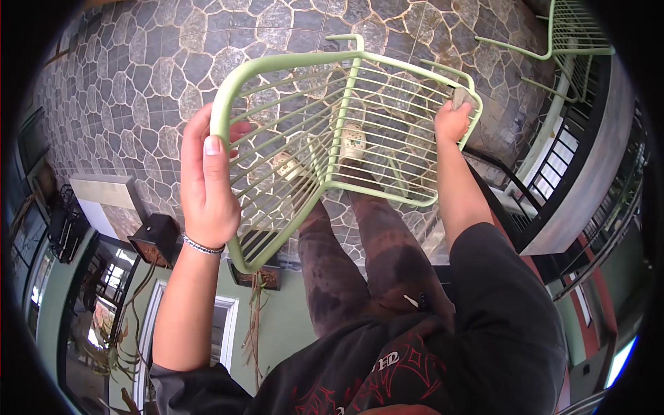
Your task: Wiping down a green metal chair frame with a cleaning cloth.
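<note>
A light green metal chair (pixel 340 119) with slatted wire bars stands tilted in front of me. My left hand (pixel 210 181) grips the thick rounded tube at the top of its backrest, thumb on the near side and fingers behind. At the far right of the seat frame, my right hand (pixel 453 122) is closed on a small greyish cloth (pixel 461 97), pressed against the frame's corner. Through the bars I see my feet in beige clogs (pixel 353 140). Parts of the chair's legs are hidden behind the slats.
The floor (pixel 155 98) is stone-patterned tile. Another green wire chair (pixel 576 31) stands at the upper right, by a curved ledge (pixel 586 171) and dark railing. Black plant pots (pixel 155 238) and a low pale block (pixel 106 199) are at the left, along a green wall.
</note>
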Motion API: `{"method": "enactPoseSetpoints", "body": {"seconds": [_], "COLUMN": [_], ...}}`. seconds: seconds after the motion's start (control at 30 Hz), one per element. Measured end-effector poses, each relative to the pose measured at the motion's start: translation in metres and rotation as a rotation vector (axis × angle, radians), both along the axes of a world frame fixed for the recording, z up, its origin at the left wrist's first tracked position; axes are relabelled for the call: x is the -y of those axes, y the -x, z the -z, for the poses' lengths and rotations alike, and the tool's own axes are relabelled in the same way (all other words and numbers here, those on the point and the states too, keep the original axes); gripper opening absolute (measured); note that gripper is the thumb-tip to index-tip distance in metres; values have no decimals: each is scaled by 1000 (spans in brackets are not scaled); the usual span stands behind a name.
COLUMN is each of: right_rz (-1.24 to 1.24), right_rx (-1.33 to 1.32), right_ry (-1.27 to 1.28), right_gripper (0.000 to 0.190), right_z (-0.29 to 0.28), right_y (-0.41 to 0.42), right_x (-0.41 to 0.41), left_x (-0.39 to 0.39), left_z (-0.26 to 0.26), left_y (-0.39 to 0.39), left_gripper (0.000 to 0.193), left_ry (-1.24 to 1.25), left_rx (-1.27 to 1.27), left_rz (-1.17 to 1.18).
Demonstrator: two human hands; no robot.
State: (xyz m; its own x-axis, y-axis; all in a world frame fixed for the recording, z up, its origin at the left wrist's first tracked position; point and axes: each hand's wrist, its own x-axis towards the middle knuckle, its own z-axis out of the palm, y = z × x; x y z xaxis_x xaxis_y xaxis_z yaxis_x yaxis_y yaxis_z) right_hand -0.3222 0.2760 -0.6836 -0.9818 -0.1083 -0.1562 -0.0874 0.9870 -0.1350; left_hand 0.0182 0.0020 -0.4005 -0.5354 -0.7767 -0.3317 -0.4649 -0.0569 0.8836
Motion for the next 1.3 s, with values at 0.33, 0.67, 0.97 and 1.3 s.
{"method": "enactPoseSetpoints", "body": {"seconds": [0.33,0.67,0.97,1.3], "right_rz": [11,-51,183,-38], "right_rx": [39,169,897,1208], "right_ry": [-9,405,804,1328], "right_gripper": [39,33,18,19], "right_z": [-6,13,-6,-201], "right_y": [-25,-118,-149,-167], "right_x": [16,113,166,185], "left_x": [-3,-4,4,-1], "left_z": [-4,-7,-1,-1], "left_y": [1,-2,-8,9], "left_gripper": [45,42,42,46], "left_ry": [-45,-8,34,38], "left_rx": [-56,-36,-47,-81], "left_rz": [-20,-3,21,46]}}
